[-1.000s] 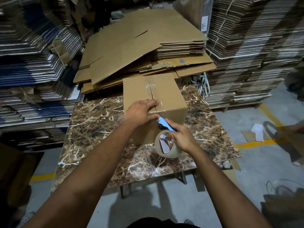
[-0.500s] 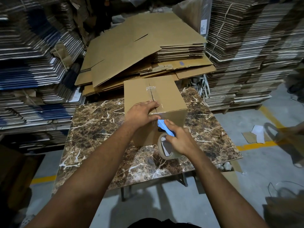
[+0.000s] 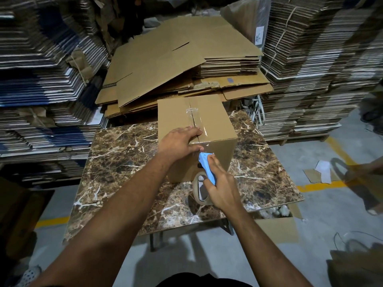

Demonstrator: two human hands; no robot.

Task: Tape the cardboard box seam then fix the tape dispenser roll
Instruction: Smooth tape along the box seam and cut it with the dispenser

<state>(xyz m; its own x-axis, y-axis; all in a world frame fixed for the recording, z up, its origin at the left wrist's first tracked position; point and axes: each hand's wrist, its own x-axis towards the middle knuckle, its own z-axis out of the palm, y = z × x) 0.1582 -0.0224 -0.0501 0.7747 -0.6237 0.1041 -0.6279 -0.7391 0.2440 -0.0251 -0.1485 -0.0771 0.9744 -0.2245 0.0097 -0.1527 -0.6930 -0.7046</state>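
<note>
A closed cardboard box [image 3: 215,121] stands on a marble-patterned table [image 3: 116,154]. Clear tape [image 3: 195,121] runs along its top seam toward the near edge. My left hand [image 3: 178,141] lies flat on the box's near top edge, its fingers pressing on the seam. My right hand [image 3: 221,189] grips a blue tape dispenser [image 3: 207,168] with its roll of tape [image 3: 200,188]. The dispenser's head touches the box's front face just below the top edge, beside my left thumb.
Flattened cardboard sheets [image 3: 178,65] are piled behind the table. Tall stacks of folded cartons [image 3: 41,83] rise at the left and more stacks [image 3: 315,75] at the right. Cardboard scraps [image 3: 319,172] lie on the grey floor by a yellow line [image 3: 323,185].
The dispenser has moved a little down and closer to the box's front face. My left hand stays pressed on the near top edge.
</note>
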